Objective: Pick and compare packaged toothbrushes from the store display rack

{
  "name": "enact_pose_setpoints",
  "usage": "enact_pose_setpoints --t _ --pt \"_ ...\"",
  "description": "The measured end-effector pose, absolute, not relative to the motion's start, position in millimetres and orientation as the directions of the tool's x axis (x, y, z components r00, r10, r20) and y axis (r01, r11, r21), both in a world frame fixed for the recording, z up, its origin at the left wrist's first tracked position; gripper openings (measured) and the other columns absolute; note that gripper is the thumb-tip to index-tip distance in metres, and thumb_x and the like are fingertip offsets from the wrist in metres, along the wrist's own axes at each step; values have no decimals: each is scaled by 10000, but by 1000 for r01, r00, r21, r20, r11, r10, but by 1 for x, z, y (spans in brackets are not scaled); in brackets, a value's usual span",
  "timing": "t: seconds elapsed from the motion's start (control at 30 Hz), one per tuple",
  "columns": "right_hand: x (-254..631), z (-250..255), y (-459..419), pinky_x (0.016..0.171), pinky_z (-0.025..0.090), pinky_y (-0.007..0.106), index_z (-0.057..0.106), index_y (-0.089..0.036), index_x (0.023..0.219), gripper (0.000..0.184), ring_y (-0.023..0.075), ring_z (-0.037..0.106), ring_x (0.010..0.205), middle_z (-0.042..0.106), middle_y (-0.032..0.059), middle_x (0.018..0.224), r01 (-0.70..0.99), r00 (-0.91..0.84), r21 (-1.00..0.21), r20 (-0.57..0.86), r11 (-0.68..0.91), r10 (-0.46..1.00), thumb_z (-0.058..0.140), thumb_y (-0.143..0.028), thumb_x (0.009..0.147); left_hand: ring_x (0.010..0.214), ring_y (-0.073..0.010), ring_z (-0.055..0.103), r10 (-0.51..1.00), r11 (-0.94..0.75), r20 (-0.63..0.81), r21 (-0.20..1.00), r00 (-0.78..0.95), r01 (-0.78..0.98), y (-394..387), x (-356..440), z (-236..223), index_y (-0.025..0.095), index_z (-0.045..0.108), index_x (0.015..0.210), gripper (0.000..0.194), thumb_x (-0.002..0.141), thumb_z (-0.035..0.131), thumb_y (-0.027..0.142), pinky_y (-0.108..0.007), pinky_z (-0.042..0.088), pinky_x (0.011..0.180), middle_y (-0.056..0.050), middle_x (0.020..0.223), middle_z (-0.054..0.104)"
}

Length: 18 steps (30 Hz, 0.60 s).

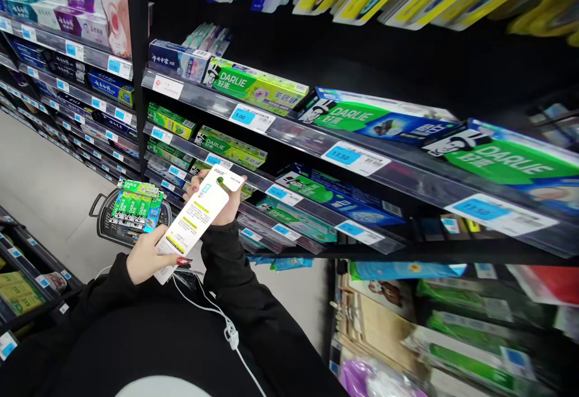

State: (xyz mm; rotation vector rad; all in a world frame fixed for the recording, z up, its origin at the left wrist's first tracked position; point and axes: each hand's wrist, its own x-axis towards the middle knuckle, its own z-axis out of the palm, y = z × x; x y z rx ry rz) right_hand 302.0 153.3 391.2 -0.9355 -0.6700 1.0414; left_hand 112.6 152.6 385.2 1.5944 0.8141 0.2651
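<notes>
I hold a long white package (195, 219) with yellow and black print between both hands, tilted up to the right. My left hand (151, 256) grips its lower end, thumb pressed on the face. My right hand (225, 200) clasps the upper end from behind, fingers curled over the top edge. Both arms wear black sleeves. Behind the package runs a black shelf rack (289, 128) of green Darlie toothpaste boxes (257, 87) with blue price tags.
A black shopping basket (108, 227) with green toothpaste boxes (137, 204) sits on the pale floor at the left. More shelves line the far left aisle. A low shelf (27, 282) stands at the lower left. A white earphone cable (217, 318) hangs over my chest.
</notes>
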Motion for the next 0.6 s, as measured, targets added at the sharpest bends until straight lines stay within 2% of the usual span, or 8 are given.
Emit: enact_pose_setpoints --t 0.13,0.23,0.3,0.33,0.4,0.47,0.53,0.6 --pt "306 387 149 513 404 302 534 -205 883 860 173 474 578 487 67 702 -271 430 -944 57 189 901 75 -886 626 728 -185 541 655 -26 -274 923 705 383 153 113 386 173 551 852 413 611 736 452 -269 392 636 -18 796 626" --pt "309 385 150 524 408 288 534 -218 939 767 170 496 609 499 56 729 -289 411 -928 103 237 906 262 -868 636 718 -167 530 624 -4 -234 953 745 302 155 112 383 168 531 853 392 624 736 410 -259 398 627 -13 784 598" --pt "312 384 152 488 393 258 527 -231 937 657 138 469 549 497 20 684 -315 402 -907 139 280 905 477 -799 609 616 -125 511 540 121 -233 972 808 199 156 111 379 169 502 857 409 602 757 362 -240 400 559 4 744 560" --pt "313 383 153 463 380 240 524 -237 923 608 118 445 508 495 -2 651 -315 404 -901 155 297 901 571 -744 590 528 -97 486 463 238 -251 959 850 153 157 110 377 173 485 865 415 600 757 341 -227 392 498 21 704 535" --pt "318 383 153 406 341 207 517 -238 871 527 78 389 421 495 -40 590 -284 415 -906 180 314 892 692 -630 565 356 -49 387 266 518 -259 851 929 89 158 108 371 179 469 872 397 621 730 341 -205 347 369 57 611 480" --pt "324 389 148 346 295 182 511 -219 793 456 47 353 343 505 -59 552 -223 404 -927 194 303 894 734 -552 575 275 -36 310 76 718 -200 691 977 86 159 107 365 167 494 880 391 639 688 405 -207 335 304 71 542 448" --pt "333 399 137 310 283 170 513 -194 743 382 42 377 301 522 -56 536 -129 346 -966 168 225 923 731 -485 625 320 -73 398 -33 783 -174 607 984 133 162 107 359 137 547 911 473 628 656 499 -259 430 362 29 565 506" --pt "344 411 122 307 317 169 533 -176 753 297 61 439 309 532 -48 525 7 306 -993 114 118 945 693 -421 698 513 -145 561 9 741 -274 647 962 178 170 104 352 128 589 957 531 631 646 544 -322 512 539 -51 717 609"
